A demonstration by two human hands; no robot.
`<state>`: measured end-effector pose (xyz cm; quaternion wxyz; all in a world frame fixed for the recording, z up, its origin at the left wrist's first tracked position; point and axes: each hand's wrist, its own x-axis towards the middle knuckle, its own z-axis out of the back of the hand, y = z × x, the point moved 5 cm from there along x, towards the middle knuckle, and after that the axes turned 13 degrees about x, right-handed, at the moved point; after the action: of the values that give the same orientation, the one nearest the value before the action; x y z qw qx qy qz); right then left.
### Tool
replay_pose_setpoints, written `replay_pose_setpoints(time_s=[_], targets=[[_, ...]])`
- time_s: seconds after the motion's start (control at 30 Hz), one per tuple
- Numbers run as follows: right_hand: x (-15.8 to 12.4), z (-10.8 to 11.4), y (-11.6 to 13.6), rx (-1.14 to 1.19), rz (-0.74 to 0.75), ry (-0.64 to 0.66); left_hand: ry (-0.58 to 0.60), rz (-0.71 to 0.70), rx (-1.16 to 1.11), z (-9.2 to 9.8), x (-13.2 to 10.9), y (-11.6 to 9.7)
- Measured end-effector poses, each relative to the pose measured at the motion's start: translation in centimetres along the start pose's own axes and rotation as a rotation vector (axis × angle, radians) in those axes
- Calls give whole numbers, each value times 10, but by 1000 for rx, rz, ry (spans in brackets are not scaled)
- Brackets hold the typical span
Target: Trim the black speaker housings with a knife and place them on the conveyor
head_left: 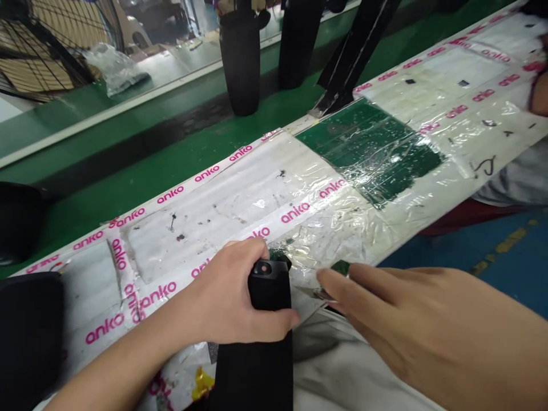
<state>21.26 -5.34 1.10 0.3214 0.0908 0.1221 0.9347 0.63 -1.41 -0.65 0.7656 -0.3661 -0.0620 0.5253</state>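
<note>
My left hand point(226, 297) is wrapped round the end of a long black object point(254, 371), thumb on the near side. A small oval fitting shows on the object's end face, and its lower part runs out of view at the bottom. To the right, my right hand point(411, 319) is closed, thumb and fingers pinching a small tool with a green part point(341, 267). A bit of shiny metal shows below the fingertips; the tool's exact kind is hidden. The tool is a short way from the black object, apart from it.
A worktable point(205, 205) covered in white sheet and pink-lettered tape runs diagonally, with a green patch point(377, 154). Beyond lies a green conveyor belt point(188, 142) with black tapered housings point(240, 63). A fan point(47, 45) stands back left. Another person's arm point(540, 94) rests at right.
</note>
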Motion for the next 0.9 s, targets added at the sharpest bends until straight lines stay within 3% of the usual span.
replay_pose_setpoints(time_s=[0.1,0.3,0.9], targets=[[15,-10,9,29,62,-4,-18,6,-15,0,0,-1],[17,-26,5,62,22,-17,-18,-2,-32,-1,1,-2],[23,-41,10,-17,-55,7,-117,-130,43,-4,0,-7]])
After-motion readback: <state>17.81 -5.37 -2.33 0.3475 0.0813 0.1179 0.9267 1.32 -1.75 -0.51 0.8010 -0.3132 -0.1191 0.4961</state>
